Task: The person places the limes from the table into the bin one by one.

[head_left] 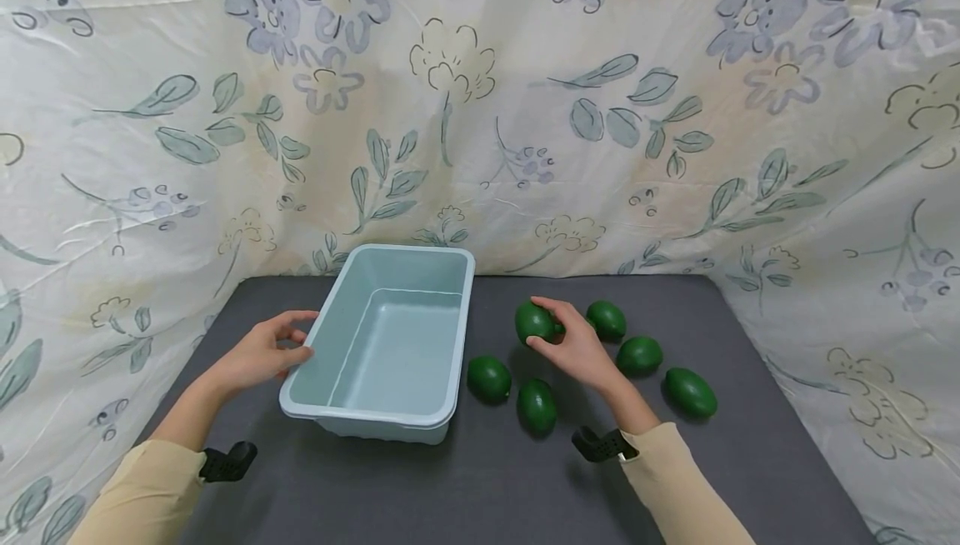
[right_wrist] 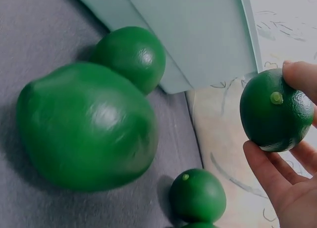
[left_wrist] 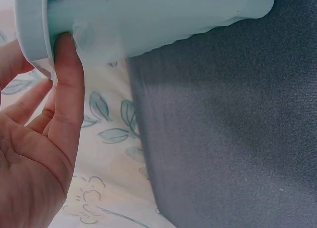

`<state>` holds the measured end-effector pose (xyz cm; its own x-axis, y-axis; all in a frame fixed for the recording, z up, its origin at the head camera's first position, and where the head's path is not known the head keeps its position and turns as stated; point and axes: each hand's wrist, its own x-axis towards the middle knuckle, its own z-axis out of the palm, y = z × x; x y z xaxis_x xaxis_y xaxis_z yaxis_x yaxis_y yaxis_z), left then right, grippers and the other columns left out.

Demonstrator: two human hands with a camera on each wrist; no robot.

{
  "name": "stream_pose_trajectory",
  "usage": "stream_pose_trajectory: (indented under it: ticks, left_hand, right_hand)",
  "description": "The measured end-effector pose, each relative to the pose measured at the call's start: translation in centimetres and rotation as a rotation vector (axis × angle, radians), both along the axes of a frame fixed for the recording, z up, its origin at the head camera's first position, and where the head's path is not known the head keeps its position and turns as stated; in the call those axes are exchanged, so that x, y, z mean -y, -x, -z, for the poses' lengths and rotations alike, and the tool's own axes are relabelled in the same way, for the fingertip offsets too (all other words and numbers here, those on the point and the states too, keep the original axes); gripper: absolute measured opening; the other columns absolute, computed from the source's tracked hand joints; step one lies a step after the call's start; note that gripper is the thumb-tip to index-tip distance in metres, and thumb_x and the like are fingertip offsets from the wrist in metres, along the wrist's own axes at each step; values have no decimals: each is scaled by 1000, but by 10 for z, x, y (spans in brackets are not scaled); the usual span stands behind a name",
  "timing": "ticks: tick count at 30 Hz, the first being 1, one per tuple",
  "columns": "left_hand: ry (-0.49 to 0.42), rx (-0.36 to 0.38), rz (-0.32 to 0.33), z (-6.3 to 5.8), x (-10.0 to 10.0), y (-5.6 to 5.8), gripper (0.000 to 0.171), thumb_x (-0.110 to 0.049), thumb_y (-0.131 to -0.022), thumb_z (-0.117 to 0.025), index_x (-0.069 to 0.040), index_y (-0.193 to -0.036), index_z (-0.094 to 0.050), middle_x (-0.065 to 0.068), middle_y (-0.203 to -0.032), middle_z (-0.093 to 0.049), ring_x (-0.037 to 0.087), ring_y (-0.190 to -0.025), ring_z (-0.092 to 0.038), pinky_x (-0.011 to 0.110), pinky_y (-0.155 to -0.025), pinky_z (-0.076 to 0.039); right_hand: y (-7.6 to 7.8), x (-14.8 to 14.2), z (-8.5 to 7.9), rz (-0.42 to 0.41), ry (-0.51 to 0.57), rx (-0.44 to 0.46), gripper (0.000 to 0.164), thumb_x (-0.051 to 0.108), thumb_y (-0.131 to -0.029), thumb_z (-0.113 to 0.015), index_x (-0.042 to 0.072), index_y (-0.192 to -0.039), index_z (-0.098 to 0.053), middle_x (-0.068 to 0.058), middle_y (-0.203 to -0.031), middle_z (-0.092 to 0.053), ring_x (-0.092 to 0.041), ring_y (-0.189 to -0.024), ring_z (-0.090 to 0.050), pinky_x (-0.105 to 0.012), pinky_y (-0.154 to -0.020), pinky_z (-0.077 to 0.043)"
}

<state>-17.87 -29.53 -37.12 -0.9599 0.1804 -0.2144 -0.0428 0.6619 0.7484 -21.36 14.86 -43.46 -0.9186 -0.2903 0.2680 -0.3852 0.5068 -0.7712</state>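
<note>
My left hand (head_left: 262,349) pinches the left rim of a pale blue-green plastic basin (head_left: 397,345), which stands on the table. In the left wrist view one digit (left_wrist: 68,84) lies against the outer wall under the lip, the others across the rim. To the right of the basin, my right hand (head_left: 573,345) holds a glossy green lime (head_left: 533,323) between thumb and fingers, above the table. Its pale stem end faces the right wrist camera. Two limes lie near the basin, one close to its wall (head_left: 489,379) and one nearer me (head_left: 537,407).
More limes rest on the right: one at the back (head_left: 606,320), one in the middle (head_left: 640,356) and one farthest right (head_left: 691,393). A dark grey cloth covers the table (head_left: 495,487). Flower-patterned fabric (head_left: 480,112) hangs behind and on both sides.
</note>
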Motion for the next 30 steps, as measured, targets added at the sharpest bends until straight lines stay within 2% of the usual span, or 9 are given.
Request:
stream_pose_trajectory:
  ticks: [5,13,17,23,30]
  left_hand:
    - [-3,4,-1,-1,-1,0,63,-10,-86,-60,-3,-140,-29,18,-101,-55,21,-73,-57,35,-59,-49]
    - [-44,7,2,-1,0,-2,63,-11,-87,-60,-3,-141,-28,19,-101,-54,22,-75,-59,35,-60,-50]
    - [-67,14,2,-2,-1,-3,63,-10,-88,-59,-3,-141,-27,19,-101,-53,23,-76,-61,35,-60,-51]
    - [-63,25,0,-3,-2,-3,63,-11,-88,-59,-3,-142,-27,19,-102,-53,22,-76,-60,35,-61,-51]
    - [-44,25,-1,-3,-1,-1,64,-9,-87,-59,-2,-141,-27,18,-101,-53,22,-74,-60,36,-60,-51]
  right_hand:
    - [3,7,-4,-23,38,10,60,22,-82,-70,20,-136,-43,-11,-127,-45,-25,-101,-56,-31,-75,-51]
    - [10,21,-17,-26,27,-2,59,24,-82,-70,21,-136,-44,-7,-120,-48,-22,-99,-56,-31,-75,-51]
    - [12,28,-24,-35,36,-2,59,24,-83,-69,21,-136,-43,-8,-123,-47,-24,-101,-56,-33,-76,-51]
    - [14,38,-31,-53,52,2,59,23,-83,-69,21,-136,-43,-8,-127,-45,-26,-104,-55,-33,-77,-51]
    - [17,50,-38,-59,62,18,59,23,-82,-69,21,-135,-44,-5,-125,-47,-23,-103,-56,-33,-77,-51]
